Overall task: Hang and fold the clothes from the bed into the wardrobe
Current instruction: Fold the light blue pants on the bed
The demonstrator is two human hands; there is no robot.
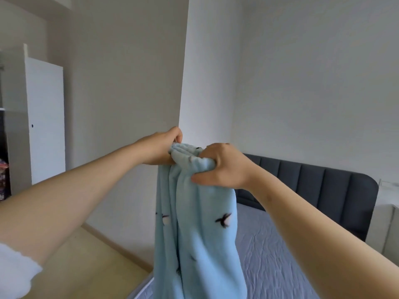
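- Centre frame: left hand (158, 147) and right hand (222, 167) both clench the gathered top edge of the light blue garment (198, 223), so it hangs straight.
- It dangles above the bed (269, 255) at lower right, clear of the mattress, probably to shake out creases.
- The wardrobe (46, 119) waits at far left.

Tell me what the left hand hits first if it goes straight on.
The left hand grips the light blue fleece garment; going on, it would probably meet the right hand first, though depth is unclear.
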